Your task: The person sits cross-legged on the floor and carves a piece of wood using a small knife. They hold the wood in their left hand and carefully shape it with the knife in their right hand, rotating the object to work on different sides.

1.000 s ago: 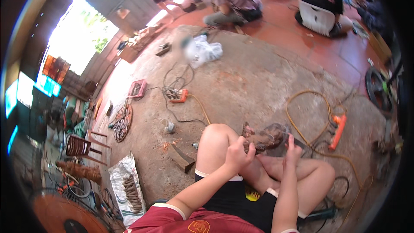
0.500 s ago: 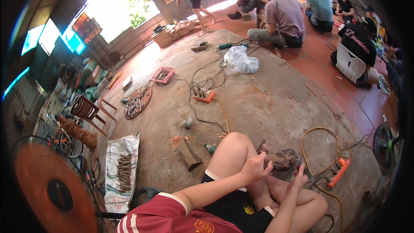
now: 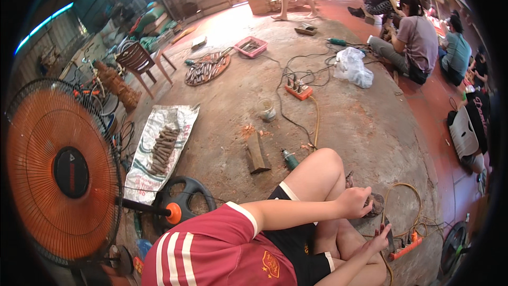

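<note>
Beside open floor (image 3: 365, 127), left hand (image 3: 354, 202) grips brown carving (image 3: 377, 205), hold of right hand (image 3: 378, 241) unclear.

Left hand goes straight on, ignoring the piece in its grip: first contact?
Past the carved brown piece, the left hand likely meets the yellow cable loop. Depth is unclear; it might pass above.

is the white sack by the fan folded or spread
Spread: the white sack lies opened out on the floor, brown pieces resting on it.
</note>
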`<state>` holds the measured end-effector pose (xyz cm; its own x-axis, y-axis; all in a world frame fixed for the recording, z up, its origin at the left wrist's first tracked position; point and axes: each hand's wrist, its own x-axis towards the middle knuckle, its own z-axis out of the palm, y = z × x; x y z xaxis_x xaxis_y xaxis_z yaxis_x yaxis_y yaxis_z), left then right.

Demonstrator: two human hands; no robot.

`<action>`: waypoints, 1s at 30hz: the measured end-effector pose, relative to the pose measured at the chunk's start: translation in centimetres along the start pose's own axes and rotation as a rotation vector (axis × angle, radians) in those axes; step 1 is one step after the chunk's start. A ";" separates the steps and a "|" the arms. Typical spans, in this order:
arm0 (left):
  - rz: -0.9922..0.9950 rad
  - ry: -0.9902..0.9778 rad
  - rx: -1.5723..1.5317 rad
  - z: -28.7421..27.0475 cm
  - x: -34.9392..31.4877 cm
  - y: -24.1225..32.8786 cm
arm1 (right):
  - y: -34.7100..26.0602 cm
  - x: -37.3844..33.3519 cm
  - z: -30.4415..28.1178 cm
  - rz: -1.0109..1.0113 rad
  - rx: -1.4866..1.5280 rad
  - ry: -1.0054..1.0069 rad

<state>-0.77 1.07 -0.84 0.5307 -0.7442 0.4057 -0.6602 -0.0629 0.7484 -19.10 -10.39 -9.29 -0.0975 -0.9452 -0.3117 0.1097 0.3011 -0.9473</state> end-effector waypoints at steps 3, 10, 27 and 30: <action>-0.001 0.005 -0.012 0.1 -0.2 -0.2 | -1.8 -0.5 -1.3 0.034 0.033 0.002; -0.014 0.017 -0.030 0.1 -0.3 -1.1 | -6.3 -4.4 -2.1 -0.179 0.207 -0.049; 0.009 0.063 0.089 -0.9 0.0 -0.7 | -0.1 0.5 -2.0 -0.026 0.032 -0.043; -0.081 0.021 0.081 -0.9 -0.4 -0.6 | 0.6 0.4 -0.4 -0.026 0.001 -0.114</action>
<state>-0.07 1.95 -1.01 0.5945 -0.7204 0.3572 -0.6550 -0.1760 0.7349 -19.44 -10.53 -10.06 0.0131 -0.9610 -0.2762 0.1099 0.2760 -0.9549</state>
